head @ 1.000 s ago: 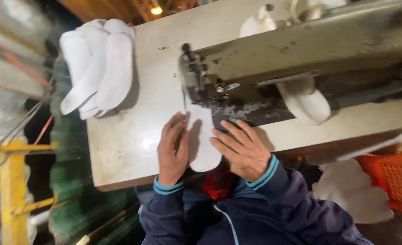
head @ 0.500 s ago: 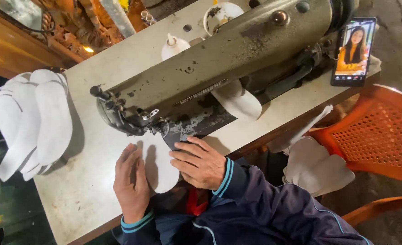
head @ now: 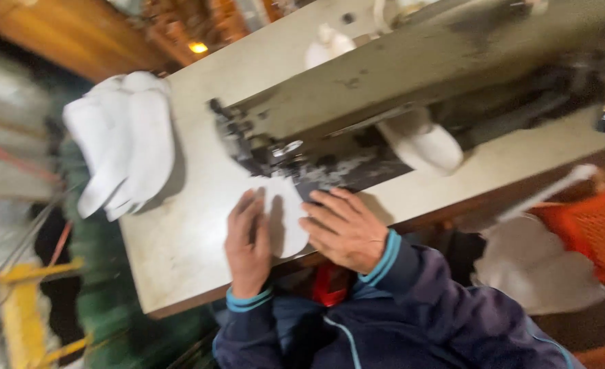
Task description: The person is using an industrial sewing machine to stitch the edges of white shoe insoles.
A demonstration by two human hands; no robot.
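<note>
1. Dim workshop, blurred; pale worktable under a grey sewing machine.
2. Far left: stack of white cut pieces, untouched.
3. Left hand flat, fingers straight, pressing white fabric piece.
4. Piece lying between both hands, long axis toward the needle end.
5. Right hand spread open on its right edge, gripping nothing.

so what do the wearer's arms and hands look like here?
Both hands are bare: left hand, right hand. No gloves or rings visible. Dark navy jacket sleeves with teal-striped cuffs; a thin light piping line runs down the jacket front.
</note>
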